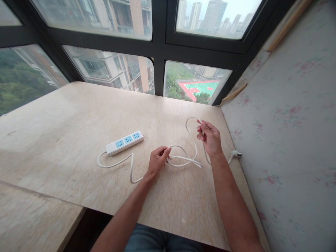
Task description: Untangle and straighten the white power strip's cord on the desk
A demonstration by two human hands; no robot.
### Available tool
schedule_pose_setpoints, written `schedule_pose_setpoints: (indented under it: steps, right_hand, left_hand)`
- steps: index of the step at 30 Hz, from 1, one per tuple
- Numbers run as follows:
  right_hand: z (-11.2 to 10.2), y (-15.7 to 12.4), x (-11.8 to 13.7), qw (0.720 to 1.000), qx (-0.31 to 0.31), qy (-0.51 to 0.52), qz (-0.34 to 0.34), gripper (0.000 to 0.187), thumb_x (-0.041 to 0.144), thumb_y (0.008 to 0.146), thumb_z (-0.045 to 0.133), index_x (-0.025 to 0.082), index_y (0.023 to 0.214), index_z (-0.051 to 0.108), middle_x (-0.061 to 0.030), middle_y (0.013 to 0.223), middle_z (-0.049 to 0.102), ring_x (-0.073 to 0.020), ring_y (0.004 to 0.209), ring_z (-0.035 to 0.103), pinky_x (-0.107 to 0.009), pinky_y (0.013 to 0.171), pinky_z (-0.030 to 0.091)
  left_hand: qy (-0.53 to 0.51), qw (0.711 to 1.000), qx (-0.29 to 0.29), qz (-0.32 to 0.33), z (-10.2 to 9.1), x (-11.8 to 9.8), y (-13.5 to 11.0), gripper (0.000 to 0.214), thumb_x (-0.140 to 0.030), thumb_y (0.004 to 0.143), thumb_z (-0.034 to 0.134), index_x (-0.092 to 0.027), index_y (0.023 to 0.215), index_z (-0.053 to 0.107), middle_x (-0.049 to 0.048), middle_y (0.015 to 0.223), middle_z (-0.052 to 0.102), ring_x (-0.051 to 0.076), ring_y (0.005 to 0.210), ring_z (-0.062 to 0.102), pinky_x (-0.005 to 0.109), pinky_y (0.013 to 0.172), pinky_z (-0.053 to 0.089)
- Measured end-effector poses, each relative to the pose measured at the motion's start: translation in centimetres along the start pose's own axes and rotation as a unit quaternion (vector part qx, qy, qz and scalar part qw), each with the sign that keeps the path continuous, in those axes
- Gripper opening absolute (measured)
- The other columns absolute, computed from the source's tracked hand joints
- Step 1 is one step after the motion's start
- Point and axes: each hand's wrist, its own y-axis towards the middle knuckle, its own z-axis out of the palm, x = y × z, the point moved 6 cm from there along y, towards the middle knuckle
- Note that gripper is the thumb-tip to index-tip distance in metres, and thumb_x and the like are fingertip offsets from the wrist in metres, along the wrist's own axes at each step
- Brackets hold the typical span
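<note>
Head view: I have both grips pinched on the limp, light white cord [183,159], left hand [156,161] mid-length, right hand [210,138] on a raised loop near the surface's right edge.

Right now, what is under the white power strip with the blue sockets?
The white power strip lies flat on the beige marble-patterned tabletop. Only tabletop shows around it; whatever sits directly beneath is covered. Its white cord leaves the left end.

High-rise flat, by the look of it: marble-patterned bench [78,133] set into a bay of dark-framed windows [157,49], floral wallpaper [288,122] at right, apartment towers [115,70] and a green sports court [201,87] far below.
</note>
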Motion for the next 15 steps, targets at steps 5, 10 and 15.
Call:
schedule_pose_setpoints:
  steps: [5,10,15]
  right_hand:
    - [2.5,-1.5,0.6,0.992,0.125,-0.031,0.012,0.034,0.041,0.075,0.074,0.017,0.099,0.072,0.0007,0.068,0.061,-0.0043,0.044,0.04,-0.021,0.04,0.031]
    - [3.8,-2.7,1.8,0.984,0.178,-0.027,-0.008,0.031,0.04,0.079,0.072,0.018,0.1,0.073,0.0003,0.066,0.061,-0.0062,0.046,0.042,-0.022,0.043,0.032]
    - [2.7,-2.9,5.3,0.991,0.102,0.028,-0.082,0.03,0.046,0.077,0.072,0.023,0.096,0.072,0.0044,0.062,0.052,-0.0043,0.042,0.032,-0.025,0.048,0.04]
  left_hand:
    - [-0.019,0.998,0.048,-0.029,0.5,-0.1,-0.2,0.039,-0.052,0.078,0.065,-0.013,0.081,0.067,0.0,0.053,0.058,0.007,0.037,0.044,0.018,0.035,0.033]
    - [-0.007,0.989,0.138,-0.05,1.4,-0.2,-0.7,0.04,-0.052,0.074,0.068,-0.013,0.079,0.066,0.0008,0.054,0.058,0.007,0.04,0.044,0.017,0.037,0.032]
    - [-0.01,0.984,0.169,-0.062,1.5,0.1,-0.7,0.039,-0.052,0.074,0.068,-0.013,0.079,0.065,0.0025,0.06,0.061,0.008,0.046,0.049,0.017,0.039,0.034]
